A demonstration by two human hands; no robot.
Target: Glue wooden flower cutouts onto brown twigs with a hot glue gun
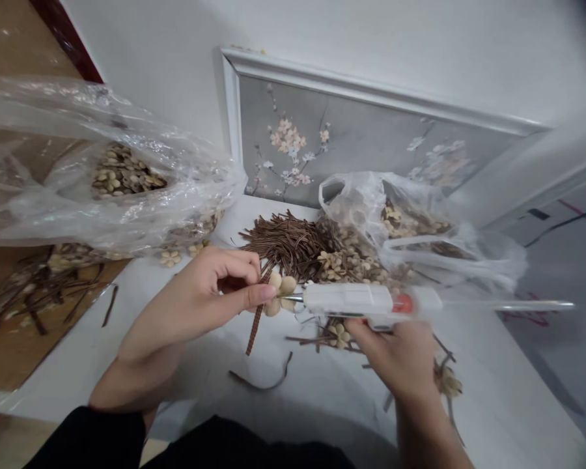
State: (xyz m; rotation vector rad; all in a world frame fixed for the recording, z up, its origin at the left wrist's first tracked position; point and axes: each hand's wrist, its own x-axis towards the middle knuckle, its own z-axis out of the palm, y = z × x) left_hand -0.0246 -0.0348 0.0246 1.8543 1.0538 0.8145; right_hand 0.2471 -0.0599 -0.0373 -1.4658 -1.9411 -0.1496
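Observation:
Between the thumb and fingers of my left hand (205,296) is a beige flower (286,286), together with a brown braided strip (254,329) that hangs down below it. My right hand (400,355) is wrapped round the handle of a white glue gun (349,298). The gun points left, and its metal nozzle meets the middle of the flower. A clear glue stick (508,305) sticks out of the gun's back end on the right. Whether glue is coming out cannot be made out.
Behind my hands lie a heap of brown strips (288,241) and a pile of beige flowers (351,264). Plastic bags of flowers stand left (185,189) and right (420,202). One loose strip (261,385) lies near me on the white table (209,384). A framed floral panel (381,124) is behind.

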